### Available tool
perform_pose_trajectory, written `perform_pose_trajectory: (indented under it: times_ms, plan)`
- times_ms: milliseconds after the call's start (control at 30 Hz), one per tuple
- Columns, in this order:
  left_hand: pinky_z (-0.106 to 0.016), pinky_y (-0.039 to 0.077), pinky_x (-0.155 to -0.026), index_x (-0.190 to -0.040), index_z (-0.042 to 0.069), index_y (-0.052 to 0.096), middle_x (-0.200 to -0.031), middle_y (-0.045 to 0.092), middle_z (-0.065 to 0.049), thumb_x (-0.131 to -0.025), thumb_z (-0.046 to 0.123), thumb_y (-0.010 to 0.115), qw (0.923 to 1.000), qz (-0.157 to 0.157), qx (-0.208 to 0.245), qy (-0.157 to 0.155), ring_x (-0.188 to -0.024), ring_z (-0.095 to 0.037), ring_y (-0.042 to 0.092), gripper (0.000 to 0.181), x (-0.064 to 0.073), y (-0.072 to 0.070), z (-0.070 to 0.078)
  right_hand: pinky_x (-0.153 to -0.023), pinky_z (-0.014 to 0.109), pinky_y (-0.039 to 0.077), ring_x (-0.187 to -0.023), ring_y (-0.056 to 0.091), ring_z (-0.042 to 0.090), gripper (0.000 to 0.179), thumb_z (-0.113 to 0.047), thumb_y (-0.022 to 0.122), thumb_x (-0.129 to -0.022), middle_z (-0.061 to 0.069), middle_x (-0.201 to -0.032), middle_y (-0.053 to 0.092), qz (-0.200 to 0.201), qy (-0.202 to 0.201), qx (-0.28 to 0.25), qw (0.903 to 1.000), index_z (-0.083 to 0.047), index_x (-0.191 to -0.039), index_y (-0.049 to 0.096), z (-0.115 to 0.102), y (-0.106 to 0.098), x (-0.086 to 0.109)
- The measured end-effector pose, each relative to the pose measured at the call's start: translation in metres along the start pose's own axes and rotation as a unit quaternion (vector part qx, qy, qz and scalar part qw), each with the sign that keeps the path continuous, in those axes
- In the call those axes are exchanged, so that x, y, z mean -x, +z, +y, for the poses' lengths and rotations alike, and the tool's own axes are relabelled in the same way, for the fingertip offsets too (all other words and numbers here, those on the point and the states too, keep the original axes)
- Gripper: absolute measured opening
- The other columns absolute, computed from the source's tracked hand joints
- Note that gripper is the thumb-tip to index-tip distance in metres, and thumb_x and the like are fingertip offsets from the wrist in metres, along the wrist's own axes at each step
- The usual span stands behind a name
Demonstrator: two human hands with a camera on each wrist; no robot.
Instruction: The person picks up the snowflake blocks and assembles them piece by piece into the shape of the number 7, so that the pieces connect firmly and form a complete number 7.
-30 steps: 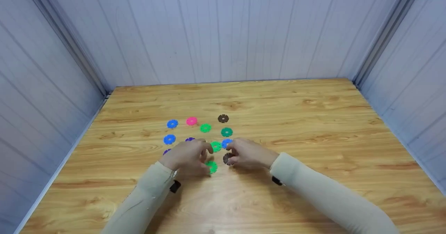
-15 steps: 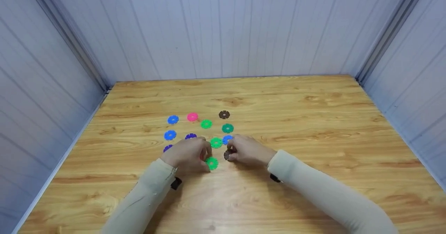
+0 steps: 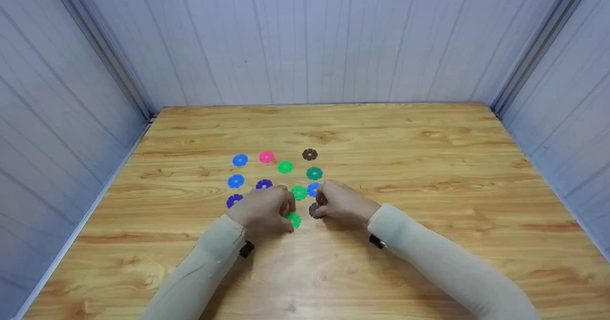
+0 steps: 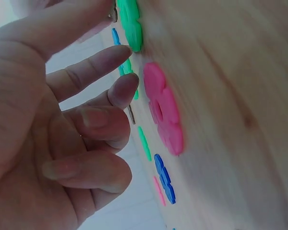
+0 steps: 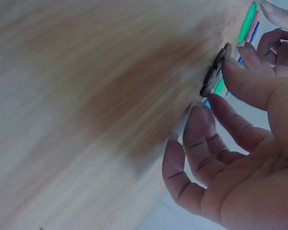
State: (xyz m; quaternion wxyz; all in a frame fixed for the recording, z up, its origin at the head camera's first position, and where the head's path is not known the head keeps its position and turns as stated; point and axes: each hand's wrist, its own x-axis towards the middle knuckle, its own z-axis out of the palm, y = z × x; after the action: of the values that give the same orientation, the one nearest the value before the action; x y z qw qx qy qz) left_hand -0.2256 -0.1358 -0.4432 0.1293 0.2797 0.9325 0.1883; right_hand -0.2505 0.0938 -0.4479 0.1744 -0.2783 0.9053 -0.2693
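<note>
My left hand has its thumb and forefinger at opposite edges of a bright green notched plastic disc, pinching it. Its other fingers curl loosely above a pink notched disc, which the hand hides in the head view. To the right, my right hand pinches a dark brown notched disc between thumb and forefinger, low at the table. Just beyond the two hands, another green disc and a blue disc lie edge to edge.
More notched discs lie flat on the wooden table: a pink one, a second brown one, a teal one, plus several blue, purple and green. Pale panelled walls enclose the table at back and sides.
The left thumb and forefinger have closed in on the near green disc. The right fingers have closed on the brown disc. The head view has shifted slightly.
</note>
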Motion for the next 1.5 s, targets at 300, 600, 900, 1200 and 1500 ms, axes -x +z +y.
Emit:
perform_pose_trajectory:
  times_ms: [300,600,900,1200,1500]
  plan:
    - [-0.033,0.049,-0.069,-0.091,0.014,0.068,-0.087,0.062,0.002,-0.075,0.023,0.087,0.9995,-0.003,0.030,0.003,-0.075,-0.013,0.056,0.026,-0.002,0.004,-0.002,-0.067,0.033,0.048,-0.074,0.054,0.016,0.022,-0.015,0.081,-0.083,0.003,-0.083,0.059,0.010,0.012,-0.026,0.9995,-0.008,-0.089,0.061,0.001,0.004,0.003]
    - [-0.035,0.051,-0.076,-0.100,0.011,0.070,-0.090,0.062,0.001,-0.076,0.019,0.087,0.9991,-0.011,0.039,0.006,-0.081,-0.014,0.059,0.030,-0.006,0.000,0.001,-0.066,0.029,0.049,-0.075,0.057,0.016,0.019,-0.010,0.078,-0.085,0.003,-0.083,0.062,0.036,0.060,-0.112,0.9913,-0.007,-0.097,0.063,0.007,-0.003,0.006]
    - [-0.035,0.050,-0.077,-0.098,0.013,0.067,-0.091,0.061,0.003,-0.076,0.016,0.087,0.9985,-0.020,0.052,0.003,-0.082,-0.015,0.057,0.030,-0.008,0.001,0.002,-0.072,0.029,0.050,-0.080,0.059,0.016,0.022,-0.010,0.073,-0.090,0.005,-0.090,0.067,0.067,0.080,-0.145,0.9838,0.000,-0.109,0.070,0.035,-0.027,0.020]
    - [-0.034,0.049,-0.072,-0.098,0.016,0.063,-0.086,0.061,0.002,-0.078,0.016,0.086,0.9976,-0.020,0.066,0.003,-0.077,-0.015,0.054,0.030,-0.003,0.003,-0.001,-0.070,0.025,0.051,-0.084,0.059,0.017,0.023,-0.010,0.067,-0.095,0.011,-0.097,0.065,0.113,0.127,-0.222,0.9601,0.006,-0.111,0.065,0.073,-0.048,0.043]
    - [-0.035,0.049,-0.070,-0.095,0.016,0.063,-0.086,0.061,0.004,-0.083,0.011,0.081,0.9957,0.000,0.091,0.011,-0.077,-0.015,0.056,0.022,-0.008,0.000,0.002,-0.060,0.022,0.052,-0.070,0.062,0.011,0.024,-0.004,0.063,-0.096,0.002,-0.082,0.066,0.153,0.140,-0.298,0.9318,0.013,-0.113,0.058,0.100,-0.068,0.062]
